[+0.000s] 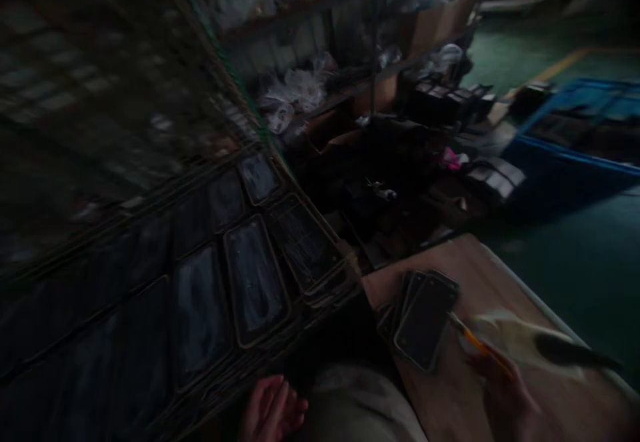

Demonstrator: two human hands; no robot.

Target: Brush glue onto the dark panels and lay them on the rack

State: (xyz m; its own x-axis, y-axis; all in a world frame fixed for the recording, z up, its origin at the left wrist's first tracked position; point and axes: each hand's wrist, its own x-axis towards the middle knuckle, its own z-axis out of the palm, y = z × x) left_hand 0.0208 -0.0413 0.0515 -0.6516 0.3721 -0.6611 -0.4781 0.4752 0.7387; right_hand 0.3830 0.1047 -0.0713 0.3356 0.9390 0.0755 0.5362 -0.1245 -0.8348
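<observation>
My right hand [503,379] is shut on a slim yellow-handled tool [480,343], its pale tip pointing up and left; blur hides its exact kind. Close to that tip, a few dark rounded rectangular plates [425,322] lie fanned in a stack on a wooden board [470,269]. At the bottom edge, my left hand [275,409] is half curled beside my lap, with nothing visible in it. To its left and beyond, many similar dark plates [255,279] lie in rows on stacked layers.
A dark-ended, pale blurred object [560,349] rests on the board by my right hand. Behind are shelves with clear plastic bags [300,89] and cardboard boxes [435,25]. A blue crate [575,155] stands at right on the green floor [575,249].
</observation>
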